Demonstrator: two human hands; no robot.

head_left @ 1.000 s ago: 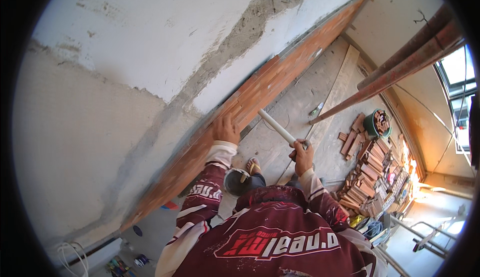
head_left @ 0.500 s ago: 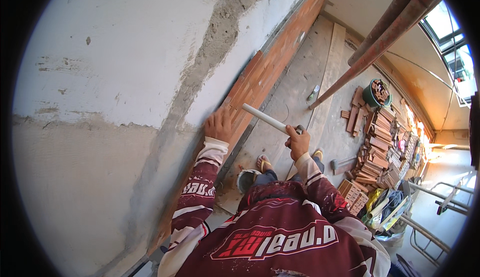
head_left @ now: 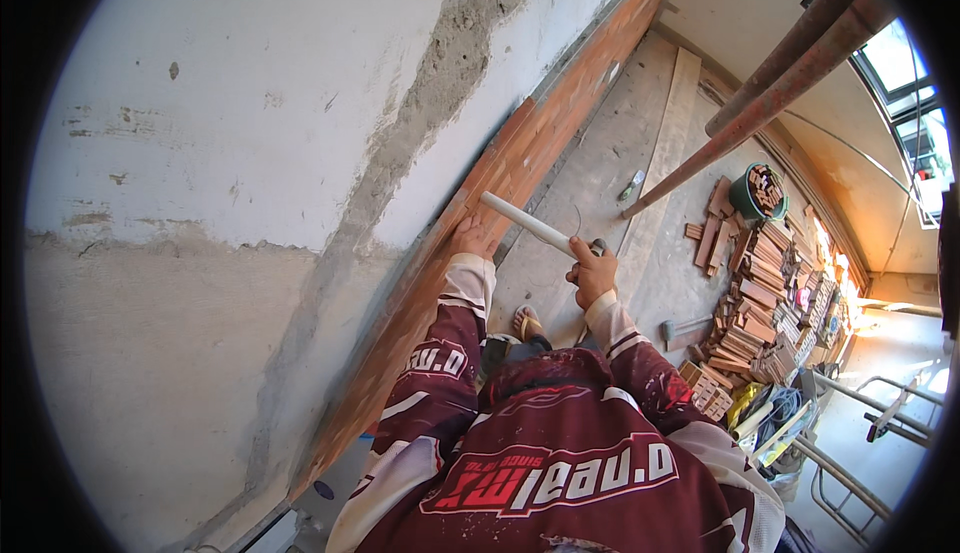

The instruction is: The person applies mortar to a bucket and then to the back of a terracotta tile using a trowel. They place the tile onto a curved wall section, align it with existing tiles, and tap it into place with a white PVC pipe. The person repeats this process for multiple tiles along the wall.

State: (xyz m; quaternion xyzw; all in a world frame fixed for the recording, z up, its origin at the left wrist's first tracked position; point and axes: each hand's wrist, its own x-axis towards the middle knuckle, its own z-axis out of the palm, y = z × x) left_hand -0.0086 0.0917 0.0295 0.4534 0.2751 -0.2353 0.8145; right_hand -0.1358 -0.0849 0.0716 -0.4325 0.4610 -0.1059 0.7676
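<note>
My right hand point(head_left: 594, 273) is closed around a pale rod-shaped tool point(head_left: 525, 219) with a dark piece at the fist; its exact kind cannot be made out. The rod points up and left, its free end in front of the brick facing point(head_left: 520, 158) along the lower wall. Just below that end, my left hand point(head_left: 474, 238) rests with fingers extended against the face of the reddish brick strips, holding nothing that shows. A thin raised layer of strips ends in a step farther along the wall.
Plastered wall point(head_left: 200, 153) with a rough cement channel rises at left. Rusty metal props point(head_left: 760, 113) slant over the floor. Stacked brick strips point(head_left: 765, 293), a green bucket point(head_left: 758, 193) of brick pieces and metal frames point(head_left: 850, 473) stand at right. A plank point(head_left: 672, 113) lies on the floor.
My left hand has moved from the top edge of the brick facing down and right onto its face. My right hand still grips the rod, nearly unmoved.
</note>
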